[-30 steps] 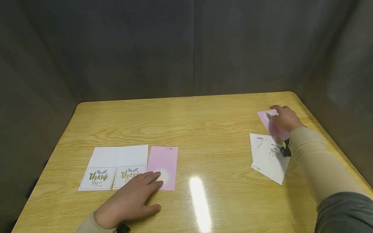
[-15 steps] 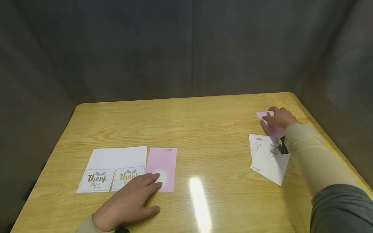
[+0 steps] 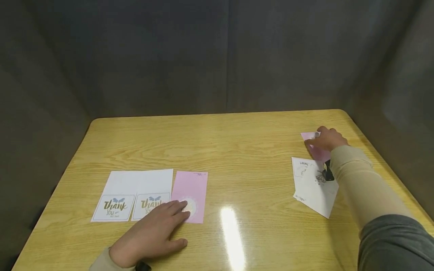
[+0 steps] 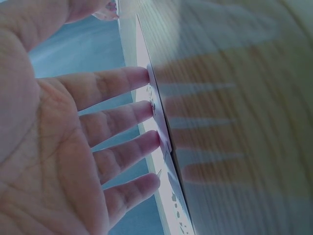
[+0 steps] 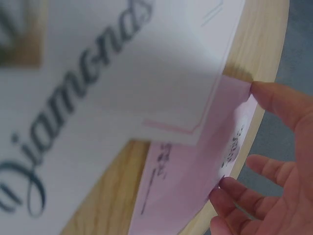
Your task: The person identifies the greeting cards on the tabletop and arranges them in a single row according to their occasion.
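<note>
My left hand [image 3: 150, 235] lies with straight, spread fingers, its tips resting on a pink card [image 3: 194, 184] and over part of a white "Thank You" card [image 3: 154, 180]. In the left wrist view those fingertips [image 4: 142, 76] touch the cards at table level. At the far right my right hand [image 3: 327, 140] grips a second pink card [image 3: 320, 153]. In the right wrist view the thumb is at one edge of this pink card [image 5: 195, 152] and fingers at another. The card looks slightly bowed. Part of it is hidden under a white card.
Another "Thank You" card [image 3: 113, 207] lies at the left of the row. Overlapping white printed cards [image 3: 313, 195] lie just in front of the right hand, under the wrist. The wooden table [image 3: 237, 150] is bounded by dark curtains [image 3: 162, 56].
My right hand has shifted slightly left over the far pink card, its thumb now at the card's left edge. The left hand stays in place.
</note>
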`<action>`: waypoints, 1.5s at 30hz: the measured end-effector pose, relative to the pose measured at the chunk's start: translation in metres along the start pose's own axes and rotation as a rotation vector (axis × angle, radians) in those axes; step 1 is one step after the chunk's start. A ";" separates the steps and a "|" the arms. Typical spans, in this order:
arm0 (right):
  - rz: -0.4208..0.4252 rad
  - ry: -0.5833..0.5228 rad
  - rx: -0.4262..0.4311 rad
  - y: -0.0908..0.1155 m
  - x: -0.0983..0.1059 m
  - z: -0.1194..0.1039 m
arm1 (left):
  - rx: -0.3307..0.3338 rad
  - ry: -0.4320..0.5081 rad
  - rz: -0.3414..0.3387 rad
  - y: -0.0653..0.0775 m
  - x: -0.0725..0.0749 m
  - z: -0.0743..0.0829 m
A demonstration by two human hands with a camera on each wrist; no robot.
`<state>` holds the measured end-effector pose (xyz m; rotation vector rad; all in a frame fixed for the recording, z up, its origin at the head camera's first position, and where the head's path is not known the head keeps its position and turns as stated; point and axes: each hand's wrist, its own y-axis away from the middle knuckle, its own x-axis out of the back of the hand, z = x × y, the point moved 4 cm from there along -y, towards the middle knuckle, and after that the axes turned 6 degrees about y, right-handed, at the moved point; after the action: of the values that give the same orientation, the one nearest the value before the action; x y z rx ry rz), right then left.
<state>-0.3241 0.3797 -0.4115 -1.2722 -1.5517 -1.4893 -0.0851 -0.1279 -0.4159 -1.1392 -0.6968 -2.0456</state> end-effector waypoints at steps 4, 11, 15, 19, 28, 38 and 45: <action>0.013 -0.004 0.009 -0.002 0.001 0.001 | -0.010 -0.011 0.009 -0.002 0.001 0.001; -0.011 -0.038 -0.006 0.000 0.001 0.004 | -0.007 0.009 0.004 -0.001 0.000 0.000; -0.025 -0.061 -0.002 0.002 0.002 0.004 | -0.002 0.014 0.008 0.000 0.000 0.000; -0.017 -0.032 -0.027 0.000 0.001 0.008 | 0.001 0.007 0.011 0.000 0.000 0.000; 0.144 -0.083 -0.106 -0.006 0.008 0.022 | -0.018 -0.014 0.034 -0.001 -0.002 0.001; 0.382 -0.330 -0.141 0.012 0.045 0.031 | -0.010 -0.010 0.021 -0.001 0.000 0.001; 0.447 -0.426 -0.162 0.019 0.058 0.035 | 0.005 0.002 0.007 -0.001 0.000 0.001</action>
<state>-0.3197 0.4235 -0.3570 -1.9798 -1.2832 -1.1180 -0.0852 -0.1268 -0.4154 -1.1353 -0.6959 -2.0379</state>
